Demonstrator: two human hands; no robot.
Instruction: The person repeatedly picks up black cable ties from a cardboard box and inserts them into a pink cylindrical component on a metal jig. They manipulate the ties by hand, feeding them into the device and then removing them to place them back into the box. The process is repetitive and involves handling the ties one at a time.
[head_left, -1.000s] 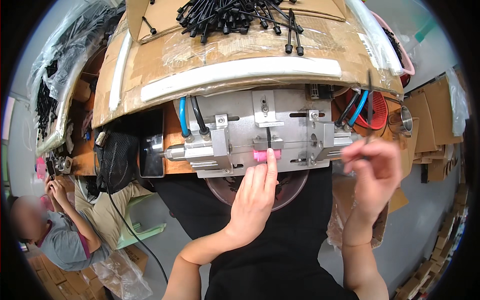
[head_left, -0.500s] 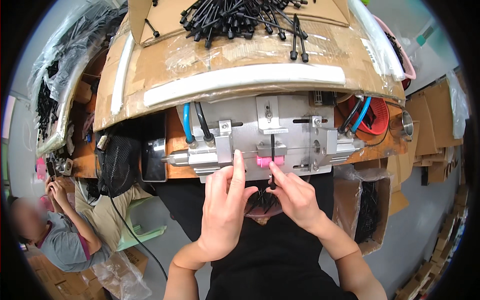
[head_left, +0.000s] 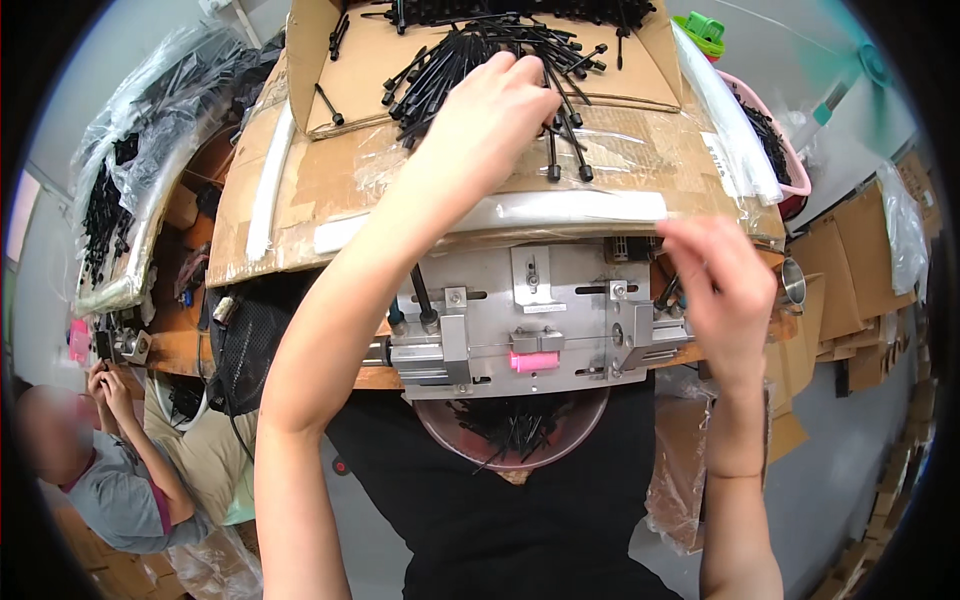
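Workshop with metal fixture (head_left: 580, 312)

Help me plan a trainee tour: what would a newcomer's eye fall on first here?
Probably the pile of thin black parts on the cardboard at the top, with the left hand reaching over it. Next, the bright pink piece stands out near the front middle of the grey metal plate. Just below that plate, a reddish bowl holds more black parts.

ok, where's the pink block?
Head view, slightly right of and below centre: the pink block is near the front edge of the metal plate, above the bowl.
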